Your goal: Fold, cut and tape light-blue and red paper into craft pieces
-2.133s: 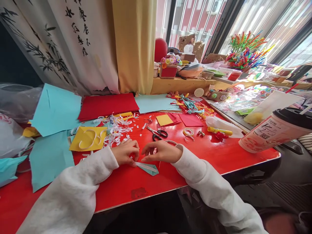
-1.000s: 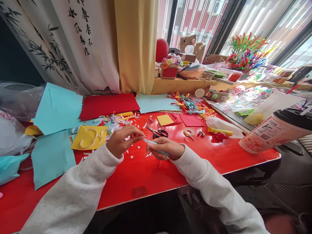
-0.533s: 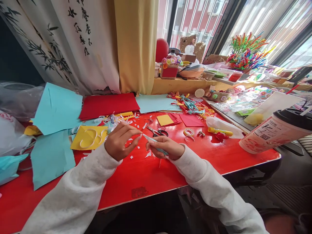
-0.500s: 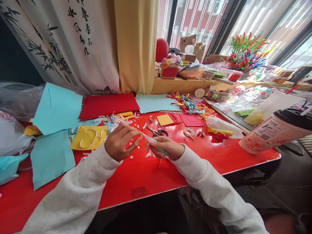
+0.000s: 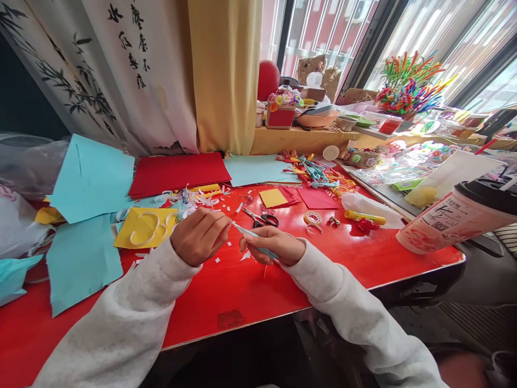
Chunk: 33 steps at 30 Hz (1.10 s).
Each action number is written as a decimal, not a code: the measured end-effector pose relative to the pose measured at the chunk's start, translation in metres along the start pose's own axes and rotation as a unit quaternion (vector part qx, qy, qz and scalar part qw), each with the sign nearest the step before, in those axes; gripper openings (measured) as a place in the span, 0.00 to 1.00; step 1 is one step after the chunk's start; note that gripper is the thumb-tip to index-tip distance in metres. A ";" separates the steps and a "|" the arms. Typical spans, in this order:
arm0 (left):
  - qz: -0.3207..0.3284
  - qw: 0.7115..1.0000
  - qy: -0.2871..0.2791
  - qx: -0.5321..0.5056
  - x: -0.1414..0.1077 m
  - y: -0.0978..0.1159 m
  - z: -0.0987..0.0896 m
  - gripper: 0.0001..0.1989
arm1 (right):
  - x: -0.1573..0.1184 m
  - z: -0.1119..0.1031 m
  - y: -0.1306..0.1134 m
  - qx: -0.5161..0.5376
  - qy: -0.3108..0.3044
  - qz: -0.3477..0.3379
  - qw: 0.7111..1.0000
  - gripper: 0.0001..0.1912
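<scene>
My right hand [image 5: 278, 245] is closed on a narrow folded piece of light blue paper [image 5: 245, 231], whose pointed pale end sticks out to the left. Just left of that tip is my left hand [image 5: 202, 236], its fingers curled and pinched together with the back of the hand toward me. Whatever lies between those fingertips, if anything, is hidden. A small gap separates them from the paper's tip. Behind my hands, black-handled scissors [image 5: 269, 220] lie on the red table [image 5: 250, 302] among white paper scraps.
Light blue sheets [image 5: 84, 264] and a yellow square [image 5: 141, 229] with white strips lie at left. Dark red sheets [image 5: 181, 175] are at the back. A tape roll [image 5: 312, 218] and yellow tube [image 5: 365, 217] lie at right, near a large drink cup [image 5: 452, 218].
My left hand has drawn slightly left, away from the paper's tip, and its fingers have curled in. My right hand keeps its hold on the blue paper.
</scene>
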<state>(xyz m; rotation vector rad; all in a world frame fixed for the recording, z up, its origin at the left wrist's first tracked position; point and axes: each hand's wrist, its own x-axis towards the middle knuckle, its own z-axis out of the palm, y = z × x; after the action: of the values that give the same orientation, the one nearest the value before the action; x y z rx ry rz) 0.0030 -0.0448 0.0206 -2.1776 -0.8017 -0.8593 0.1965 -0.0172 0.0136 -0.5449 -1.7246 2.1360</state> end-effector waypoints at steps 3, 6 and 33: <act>-0.018 1.000 0.003 -0.015 0.000 0.000 -0.001 0.12 | 0.000 0.000 0.000 0.001 0.000 -0.001 1.000 0.14; -0.003 1.000 -0.011 -0.026 0.000 0.001 -0.002 0.13 | 0.000 0.000 0.000 -0.002 -0.001 -0.004 1.000 0.14; -0.173 0.943 -0.264 -0.106 -0.035 -0.044 0.025 0.08 | 0.001 -0.003 0.004 0.012 0.041 -0.002 0.999 0.14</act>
<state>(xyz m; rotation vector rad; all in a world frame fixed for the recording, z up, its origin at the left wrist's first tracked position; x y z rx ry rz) -0.0413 -0.0099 -0.0046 -2.5465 -1.4448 -0.5333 0.1972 -0.0145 0.0091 -0.6140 -1.6519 2.0993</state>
